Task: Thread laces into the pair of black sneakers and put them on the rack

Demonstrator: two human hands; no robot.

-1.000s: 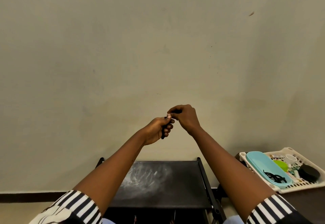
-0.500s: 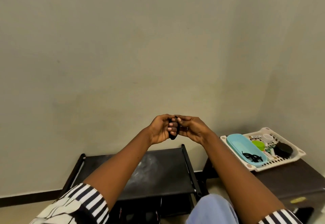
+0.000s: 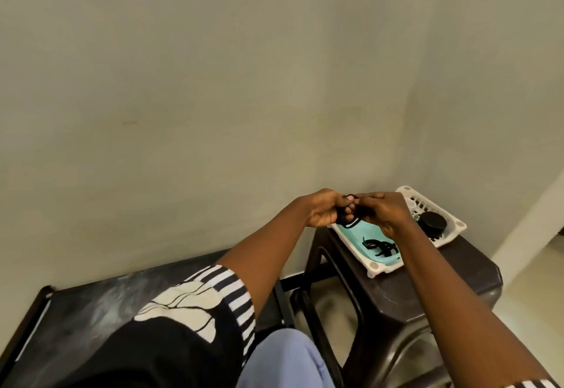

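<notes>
My left hand [image 3: 325, 209] and my right hand [image 3: 383, 210] meet above the white basket, both curled round a bundled black lace [image 3: 346, 219] held between them. A loop of it shows above the fingers. A second black lace [image 3: 380, 247] lies loose in the turquoise tray [image 3: 358, 235] just below my hands. The black rack [image 3: 91, 308] stands low at the left, its top shelf bare. No sneakers are in view.
A white slotted basket [image 3: 448, 229] holds the tray and a round black lid [image 3: 432, 221]. It sits on a dark brown plastic stool [image 3: 427, 290] at the right. A plain wall fills the background. My knee in light blue cloth [image 3: 283, 360] is at the bottom.
The view has swung down and to the right. My hands, still together on the lace, have come down from in front of the wall to just over the basket.
</notes>
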